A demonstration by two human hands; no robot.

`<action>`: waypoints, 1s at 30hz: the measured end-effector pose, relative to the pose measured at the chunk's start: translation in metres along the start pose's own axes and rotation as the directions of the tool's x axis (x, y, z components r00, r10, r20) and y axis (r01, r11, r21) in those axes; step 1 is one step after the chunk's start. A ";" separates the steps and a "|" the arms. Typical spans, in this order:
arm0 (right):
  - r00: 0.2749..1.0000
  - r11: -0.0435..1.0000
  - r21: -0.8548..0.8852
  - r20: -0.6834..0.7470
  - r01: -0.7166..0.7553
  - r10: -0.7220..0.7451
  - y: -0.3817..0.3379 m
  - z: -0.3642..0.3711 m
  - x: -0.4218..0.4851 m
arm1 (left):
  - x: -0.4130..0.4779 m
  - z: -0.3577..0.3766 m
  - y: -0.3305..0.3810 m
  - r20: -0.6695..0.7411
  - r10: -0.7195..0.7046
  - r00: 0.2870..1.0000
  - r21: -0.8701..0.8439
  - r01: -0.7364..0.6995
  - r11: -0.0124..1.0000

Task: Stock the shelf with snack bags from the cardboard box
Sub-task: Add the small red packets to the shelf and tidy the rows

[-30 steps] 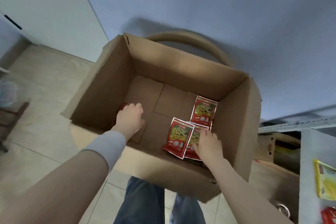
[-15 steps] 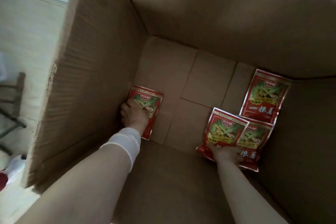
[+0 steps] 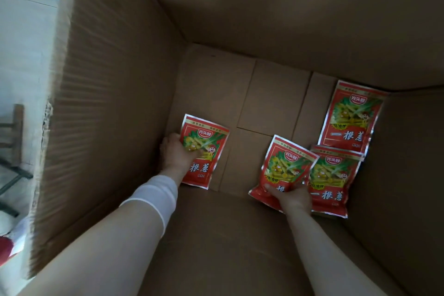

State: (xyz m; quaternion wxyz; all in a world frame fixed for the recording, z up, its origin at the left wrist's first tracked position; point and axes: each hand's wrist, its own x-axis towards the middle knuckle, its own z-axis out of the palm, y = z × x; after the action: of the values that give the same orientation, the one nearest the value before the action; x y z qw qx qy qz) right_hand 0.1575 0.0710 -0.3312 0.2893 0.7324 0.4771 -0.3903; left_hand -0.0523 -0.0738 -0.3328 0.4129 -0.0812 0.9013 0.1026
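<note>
I look down into a deep cardboard box [image 3: 115, 108]. Several red snack bags lie on its floor. My left hand [image 3: 176, 154] grips the left red snack bag [image 3: 207, 149] by its left edge, next to the box's left wall. My right hand [image 3: 292, 196] pinches the lower edge of the middle snack bag [image 3: 286, 163], which is tilted up off the floor. A third bag [image 3: 335, 175] lies flat just right of it, partly under it. A fourth bag [image 3: 349, 118] lies flat in the far right corner.
The box's tall walls surround both arms on all sides. Outside the box at the left are pale floor tiles [image 3: 21, 55], part of a wooden chair [image 3: 14, 127] and a red and white object [image 3: 7, 245].
The view has dropped deeper into the box. My left hand has closed on the left bag and my right hand has lifted the middle bag's near edge.
</note>
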 end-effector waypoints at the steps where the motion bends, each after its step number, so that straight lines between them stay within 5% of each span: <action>1: 1.000 1.000 -0.008 0.017 0.009 -0.009 0.000 0.000 0.001 | -0.001 -0.002 0.002 0.045 0.009 0.999 -0.038 -0.007 0.999; 6: 0.998 0.988 0.151 0.065 0.011 -0.021 -0.001 -0.007 0.000 | -0.008 -0.014 0.009 0.162 0.062 0.985 -0.151 -0.038 0.988; 14: 0.934 0.911 0.354 0.204 0.209 -0.293 -0.001 -0.050 -0.032 | -0.057 -0.042 0.027 0.294 0.210 0.932 -0.427 -0.068 0.902; 24: 0.874 0.680 0.647 0.041 0.345 -0.483 0.026 -0.173 -0.144 | -0.196 -0.113 0.091 0.158 0.463 0.872 -0.696 -0.234 0.679; 30: 0.875 0.395 0.836 -0.187 0.380 -0.447 0.108 -0.203 -0.214 | -0.286 -0.109 0.109 0.187 0.687 0.702 -0.741 -0.359 0.568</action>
State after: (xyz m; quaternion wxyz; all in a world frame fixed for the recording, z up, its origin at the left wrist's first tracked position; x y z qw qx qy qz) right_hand 0.2660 0.0909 -0.0373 -0.1985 0.6216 0.3784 -0.6565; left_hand 0.0279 0.0214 -0.0322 0.5044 0.0864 0.6615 0.5483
